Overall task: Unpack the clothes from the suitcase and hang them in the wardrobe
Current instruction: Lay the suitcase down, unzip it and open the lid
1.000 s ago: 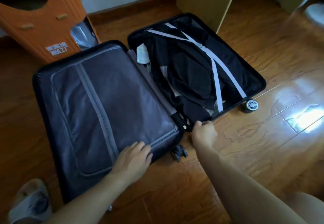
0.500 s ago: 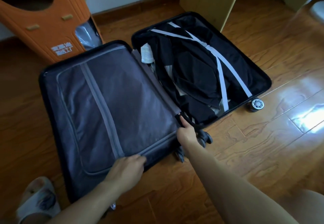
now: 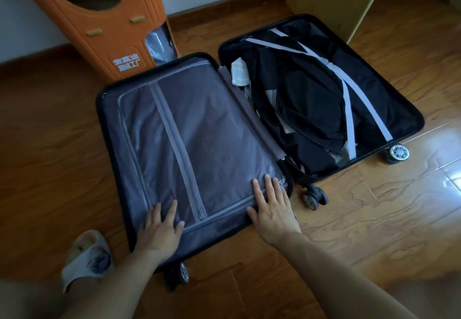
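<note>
Suitcase (image 3: 249, 129) lies open on floor (image 3: 374, 206); both hands, left (image 3: 159, 229) and right (image 3: 272, 209), grip released, press flat on divider (image 3: 189, 139), clothes (image 3: 306, 99) strapped.

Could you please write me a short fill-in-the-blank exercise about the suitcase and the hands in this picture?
1. Both hands, the left hand and the right hand, lie flat on the zipped grey ____ of the suitcase.
2. The dark clothes are held down by crossed ____ straps.
3. The tall stand behind the suitcase is ____.

Missing words: cover; grey; orange
</note>
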